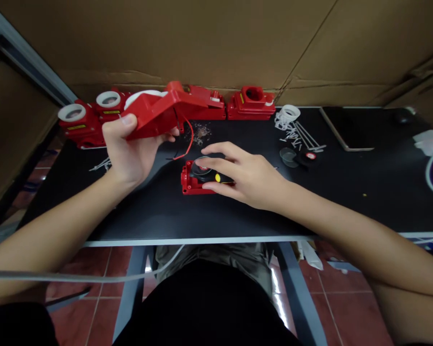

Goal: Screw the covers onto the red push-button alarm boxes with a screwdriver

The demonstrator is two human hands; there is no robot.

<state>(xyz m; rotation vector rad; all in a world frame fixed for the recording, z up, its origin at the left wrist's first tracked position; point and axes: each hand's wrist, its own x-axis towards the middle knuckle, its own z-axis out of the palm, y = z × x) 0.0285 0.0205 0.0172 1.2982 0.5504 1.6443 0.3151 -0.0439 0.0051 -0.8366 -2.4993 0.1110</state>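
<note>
My left hand (130, 149) is closed round a red plastic housing (159, 113), raised above the table and tilted. A white ring (144, 96) sits on its upper side, and a red wire (192, 137) dangles from it. Lower and to the right, a red rectangular base (198, 191) lies on the black table. Over it, my right hand (238, 175) has its thumb and fingers curved round a round black part with a clear disc (201, 166). A black piece with a yellow spot (217, 178) shows between those fingers; its far end is hidden.
Red housings with white rings (72, 113) stand at the back left, and another red housing (251, 103) at the back centre. On the right are white screws and rods (305, 134), a clear disc (288, 156) and a phone or tablet (346, 127). Behind rises a cardboard wall (216, 43).
</note>
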